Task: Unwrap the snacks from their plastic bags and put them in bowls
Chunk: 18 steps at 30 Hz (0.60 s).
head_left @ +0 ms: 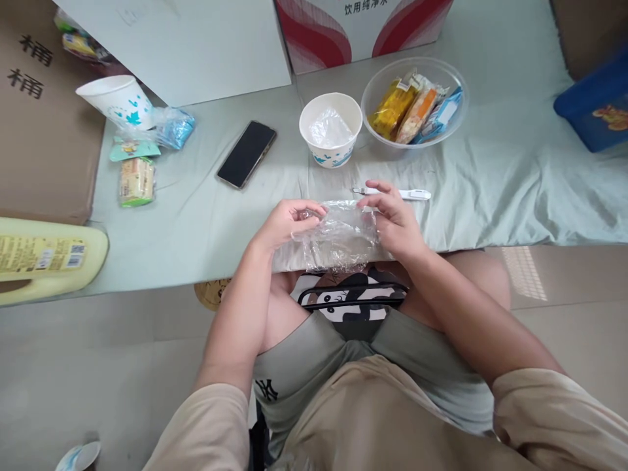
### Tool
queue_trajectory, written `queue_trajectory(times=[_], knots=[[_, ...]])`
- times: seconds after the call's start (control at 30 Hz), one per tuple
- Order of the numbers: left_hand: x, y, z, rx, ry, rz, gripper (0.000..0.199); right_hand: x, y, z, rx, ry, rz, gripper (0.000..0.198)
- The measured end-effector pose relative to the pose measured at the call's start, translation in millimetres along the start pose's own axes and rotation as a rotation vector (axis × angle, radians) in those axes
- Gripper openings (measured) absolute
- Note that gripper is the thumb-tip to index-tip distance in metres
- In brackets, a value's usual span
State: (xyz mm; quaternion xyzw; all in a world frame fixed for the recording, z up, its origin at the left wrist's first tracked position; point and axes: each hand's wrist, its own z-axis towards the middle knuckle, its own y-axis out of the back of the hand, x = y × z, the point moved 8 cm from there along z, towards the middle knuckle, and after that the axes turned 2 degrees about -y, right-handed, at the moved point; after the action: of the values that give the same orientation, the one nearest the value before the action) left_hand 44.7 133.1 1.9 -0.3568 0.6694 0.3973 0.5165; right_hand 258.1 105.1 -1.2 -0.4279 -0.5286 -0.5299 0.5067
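Grips clear film (341, 234) at near edge of worktop (196, 229), with left hand (287, 224) and right hand (396, 224) clamped on opposite sides. Could tear film through uneven pulling, or nudge adjacent white tool (416, 195).

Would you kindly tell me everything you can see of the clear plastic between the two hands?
The clear plastic is a thin, colourless, see-through film, crinkled and shiny, with bright highlights along its folds. No print can be made out on it, and whether it is a bag or a sheet is hard to tell. It is spread between the left hand and the right hand, which hold its sides, its lower part loose by the table's near edge.
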Motion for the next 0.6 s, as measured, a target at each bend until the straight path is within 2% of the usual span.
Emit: queue_trajectory(times=[0.13, 0.2, 0.33, 0.4, 0.47, 0.6], knots=[[0.8, 5.3, 3.2, -0.072, -0.052, 0.002, 0.037, -24.2, 3.6, 1.9, -0.056, -0.154, 0.126, 0.05], [1.3, 8.8, 4.1, -0.102, -0.091, -0.036, 0.047, -24.4, -0.9, 2.0, -0.016, -0.129, 0.101, 0.063], [5.1, 11.8, 4.7, -0.084, -0.127, -0.187, 0.073, -17.5, -14.2, 0.5, 0.082, -0.076, 0.024, 0.099], [5.8, 12.3, 4.1, -0.078, -0.123, -0.277, 0.081, -14.2, -16.9, 0.3, 0.089, -0.085, 0.037, 0.099], [6.2, 8.9, 3.4, -0.071, -0.086, -0.355, 0.084, -9.6, -14.5, 0.6, 0.054, -0.084, 0.067, 0.088], [9.7, -10.5, 1.8, -0.023, 0.078, -0.404, 0.074, -5.4, -3.2, 0.7, -0.063, -0.092, 0.154, 0.076]])
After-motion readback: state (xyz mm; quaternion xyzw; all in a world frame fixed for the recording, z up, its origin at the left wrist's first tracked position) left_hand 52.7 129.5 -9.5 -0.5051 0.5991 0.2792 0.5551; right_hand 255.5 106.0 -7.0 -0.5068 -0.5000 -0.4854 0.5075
